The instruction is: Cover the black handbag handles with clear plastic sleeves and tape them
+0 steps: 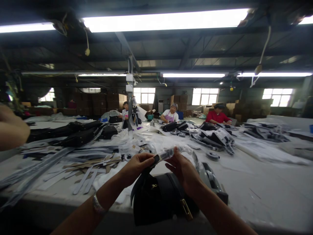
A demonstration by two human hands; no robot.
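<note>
A black handbag (154, 204) with gold-coloured metal fittings sits at the near edge of the table, directly below my hands. Its strap (156, 159) rises from the bag, and part of it is covered in clear plastic wrap (167, 154). My left hand (137, 168) pinches the dark strap between thumb and fingers, with a bracelet around that wrist. Closed around the plastic-covered stretch is my right hand (184, 169), fingers at the wrap. Some of the strap is hidden behind the right hand. A tape dispenser (212, 179) stands just beyond my right forearm.
Brown and white strips (90, 173) lie loose at the left, near a pile of black bags (80, 132). A metal post (130, 98) rises from the table. Co-workers sit across it, one in a red top (216, 116). Another person's arm (12, 129) enters from the left.
</note>
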